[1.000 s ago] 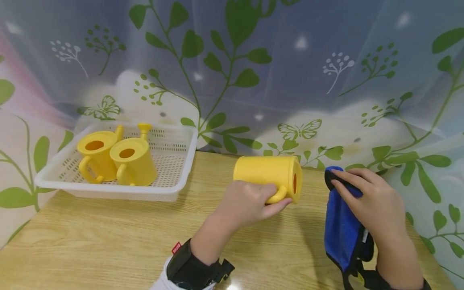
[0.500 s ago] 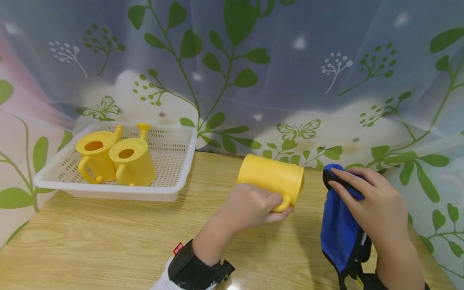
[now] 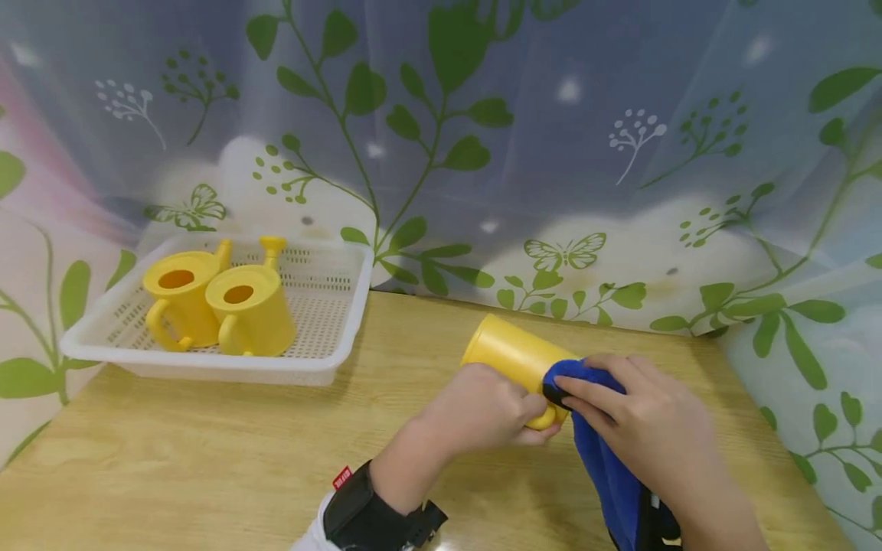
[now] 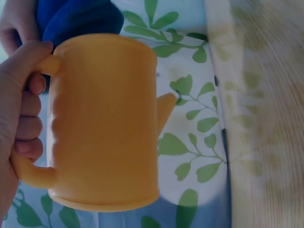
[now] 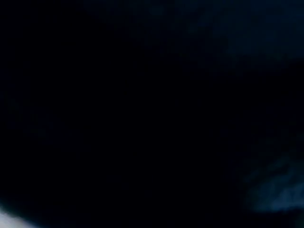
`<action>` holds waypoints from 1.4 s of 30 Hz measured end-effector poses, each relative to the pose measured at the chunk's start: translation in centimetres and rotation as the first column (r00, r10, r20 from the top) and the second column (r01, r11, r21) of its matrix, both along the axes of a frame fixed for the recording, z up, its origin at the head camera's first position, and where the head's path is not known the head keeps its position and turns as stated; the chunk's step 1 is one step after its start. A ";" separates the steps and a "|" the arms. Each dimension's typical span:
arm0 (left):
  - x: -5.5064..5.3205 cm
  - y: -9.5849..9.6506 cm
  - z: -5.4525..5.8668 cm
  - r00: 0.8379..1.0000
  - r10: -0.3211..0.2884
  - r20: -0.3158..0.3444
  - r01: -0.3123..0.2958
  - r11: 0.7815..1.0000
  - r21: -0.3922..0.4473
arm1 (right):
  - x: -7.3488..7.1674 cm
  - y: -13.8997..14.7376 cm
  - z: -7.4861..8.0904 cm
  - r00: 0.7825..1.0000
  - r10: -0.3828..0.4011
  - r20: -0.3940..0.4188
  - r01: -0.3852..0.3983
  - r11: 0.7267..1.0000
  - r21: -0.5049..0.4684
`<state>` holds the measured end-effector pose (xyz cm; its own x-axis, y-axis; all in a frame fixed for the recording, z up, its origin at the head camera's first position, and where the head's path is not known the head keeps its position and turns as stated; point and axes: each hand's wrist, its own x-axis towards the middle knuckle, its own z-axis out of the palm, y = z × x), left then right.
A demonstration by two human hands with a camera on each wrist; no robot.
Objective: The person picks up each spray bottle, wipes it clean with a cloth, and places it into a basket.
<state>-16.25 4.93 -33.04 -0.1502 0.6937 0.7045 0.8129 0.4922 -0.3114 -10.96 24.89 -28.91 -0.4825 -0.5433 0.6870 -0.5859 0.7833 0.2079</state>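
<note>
My left hand (image 3: 482, 409) grips the handle of a yellow watering can (image 3: 517, 352), which lies tilted on its side above the table, its top toward the right. In the left wrist view the fingers (image 4: 29, 114) curl round that handle, and a short spout juts from the can's far side. A blue cloth with black edging (image 3: 606, 459) hangs from my right hand (image 3: 654, 428), pinched between thumb and fingers. The cloth's upper end lies over the can's top end, hiding its opening. The right wrist view is almost wholly dark, covered by the cloth.
A white perforated plastic basket (image 3: 331, 306) stands at the back left of the wooden table (image 3: 207, 459). Two more yellow watering cans, one on the left (image 3: 186, 298) and one beside it (image 3: 258, 314), sit upright in it. A leaf-patterned curtain (image 3: 565, 176) closes off the back.
My right hand has moved left with the blue cloth, bringing it onto the can's top end. The held can has tipped further, its top end lower and to the right.
</note>
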 end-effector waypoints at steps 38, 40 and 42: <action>0.7 1.1 -0.5 0.989 -0.143 -0.025 0.143 0.990 0.011 | -5.5 -5.9 4.0 0.956 0.030 0.292 -0.191 0.819 0.541; 0.6 1.0 -0.4 0.991 -0.128 -0.035 0.129 0.992 0.009 | -5.2 -5.5 4.1 0.956 0.022 0.294 -0.183 0.826 0.534; 0.7 0.9 -0.3 0.993 -0.115 -0.032 0.115 0.993 0.014 | -5.1 -5.1 4.2 0.958 0.023 0.287 -0.178 0.832 0.526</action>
